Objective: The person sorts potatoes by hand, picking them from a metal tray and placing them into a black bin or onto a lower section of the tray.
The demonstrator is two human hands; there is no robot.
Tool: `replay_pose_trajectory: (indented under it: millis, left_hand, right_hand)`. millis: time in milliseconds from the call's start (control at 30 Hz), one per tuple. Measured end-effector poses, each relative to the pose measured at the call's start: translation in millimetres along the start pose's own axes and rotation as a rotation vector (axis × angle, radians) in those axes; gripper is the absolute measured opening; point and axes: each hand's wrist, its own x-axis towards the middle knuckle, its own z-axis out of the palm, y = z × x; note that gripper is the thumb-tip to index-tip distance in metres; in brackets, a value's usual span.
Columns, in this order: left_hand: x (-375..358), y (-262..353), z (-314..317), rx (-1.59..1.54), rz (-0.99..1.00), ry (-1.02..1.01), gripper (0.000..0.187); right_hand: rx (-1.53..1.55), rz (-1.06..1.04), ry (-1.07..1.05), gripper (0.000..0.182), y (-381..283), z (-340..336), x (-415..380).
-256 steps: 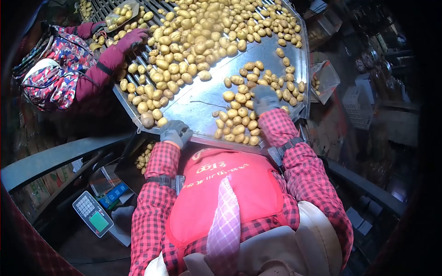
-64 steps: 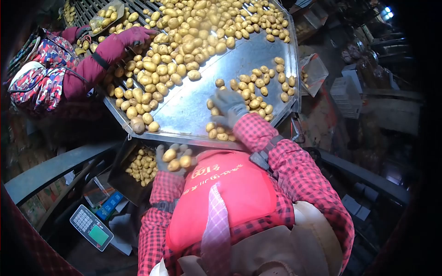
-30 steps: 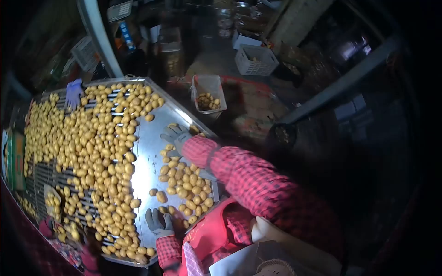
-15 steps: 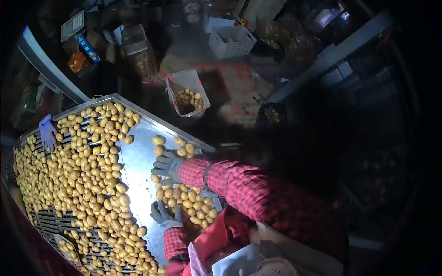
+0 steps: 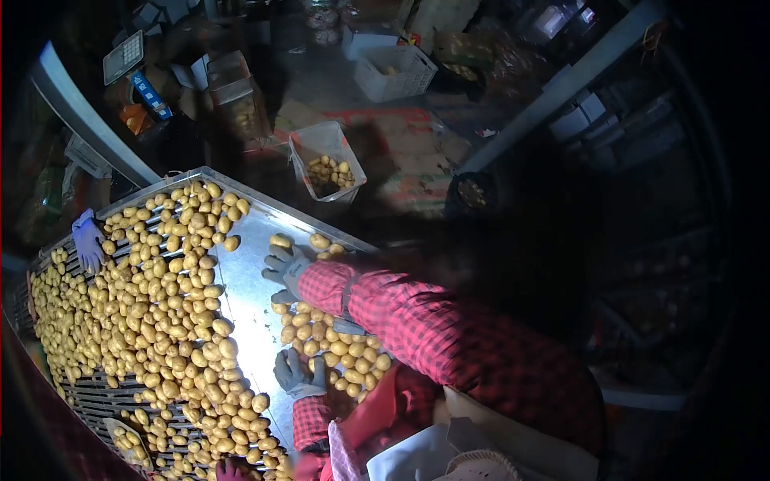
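My right hand (image 5: pixel 287 269), in a grey work glove, lies over the bare metal sheet (image 5: pixel 245 297) with its fingers spread. It is beside a few potatoes (image 5: pixel 319 241) at the sheet's far side. Nearer my body, my left hand (image 5: pixel 298 375), gloved alike, rests at the edge of a group of potatoes (image 5: pixel 337 349) in front of me. Its fingers are apart, and I see nothing held in them. A mass of potatoes (image 5: pixel 152 321) covers the slatted rack to the left of the sheet.
Another person's purple-gloved hand (image 5: pixel 88 240) is at the rack's far left; a dark red glove (image 5: pixel 230 470) shows at the bottom edge. On the floor beyond stand a white bin (image 5: pixel 329 156) holding potatoes and a white crate (image 5: pixel 395 74). A metal post (image 5: pixel 96 120) rises behind the rack.
My right hand has shifted toward the sheet's far side, beside the potatoes there. My left hand has barely moved. The dark red glove has come into view at the bottom.
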Motion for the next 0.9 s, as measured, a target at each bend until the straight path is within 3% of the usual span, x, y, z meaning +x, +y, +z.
replay_pose_trajectory:
  millis: [133,200,267,367,433,633,900]
  left_hand:
    - [-1,1,0,0.003,-0.021,0.003,0.072]
    - [1,8,-3,-0.037,-0.063,-0.051,0.076]
    - [1,13,3,-0.104,0.05,-0.11,0.081]
    - [3,25,2,-0.145,0.048,-0.252,0.09]
    - [8,33,-4,-0.085,-0.017,-0.322,0.091]
    - [6,9,-4,-0.133,0.046,-0.329,0.092]
    - [19,15,-5,-0.084,0.034,-0.366,0.088]
  right_hand:
    - [0.002,-0.11,0.025,0.058,-11,20,-25]
    - [0.016,-0.204,0.209,0.052,-6,42,-42]
    - [0.016,-0.28,0.439,0.042,1,56,-60]
    - [0.0,-0.262,0.32,0.048,7,67,-62]
    - [-0.021,-0.272,0.376,0.048,9,70,-61]
    - [0.017,-0.299,0.513,0.044,7,58,-61]
    - [-0.006,-0.201,0.43,0.033,1,63,-53]
